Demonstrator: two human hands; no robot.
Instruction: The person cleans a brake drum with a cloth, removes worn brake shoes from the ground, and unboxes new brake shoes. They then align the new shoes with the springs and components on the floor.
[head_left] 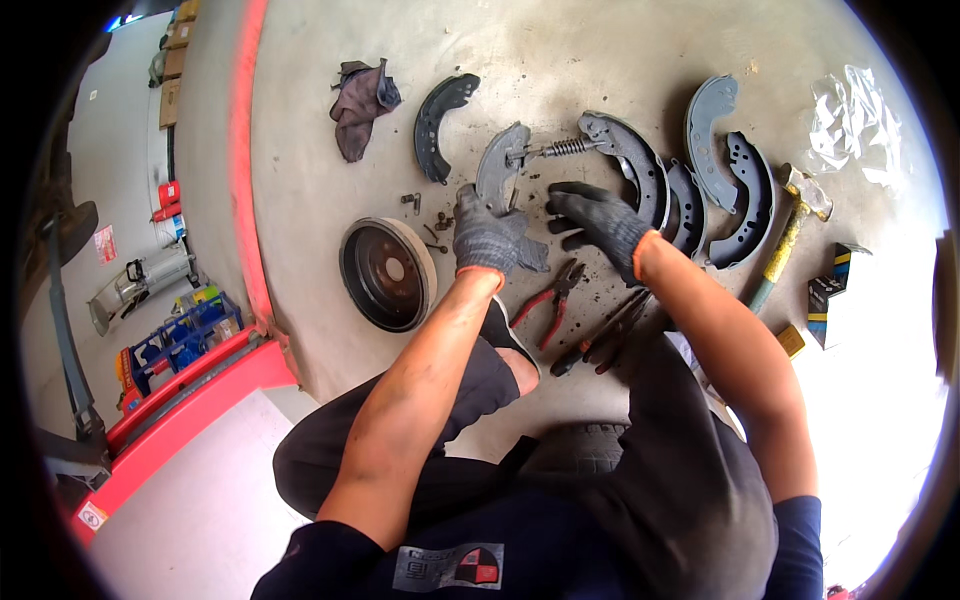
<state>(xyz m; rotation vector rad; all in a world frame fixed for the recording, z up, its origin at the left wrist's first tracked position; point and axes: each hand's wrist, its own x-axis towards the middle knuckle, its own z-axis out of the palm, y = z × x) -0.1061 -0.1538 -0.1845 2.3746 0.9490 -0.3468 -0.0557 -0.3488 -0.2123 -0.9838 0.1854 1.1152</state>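
Observation:
My left hand point(485, 235), in a dark grey knit glove with an orange cuff, is closed round the lower end of a grey brake shoe point(497, 165). A rod with a coil spring point(567, 147) links this shoe to a second, curved brake shoe point(645, 170) on its right. My right hand point(600, 222), gloved the same way, hovers beside the lower part of that second shoe, fingers apart and holding nothing. Red-handled pliers point(553, 303) lie just below my hands. Small springs and pins point(438, 225) are scattered left of my left hand.
Left stands a brake drum point(430, 270), with a loose brake shoe point(430, 125) and a rag point(362, 108) beyond. More shoes point(752, 205), a hammer point(775, 255), small boxes point(826, 305) and clear plastic point(855, 130) lie right. More pliers point(605, 335) rest by my knee. A red lift beam point(190, 430) borders the left.

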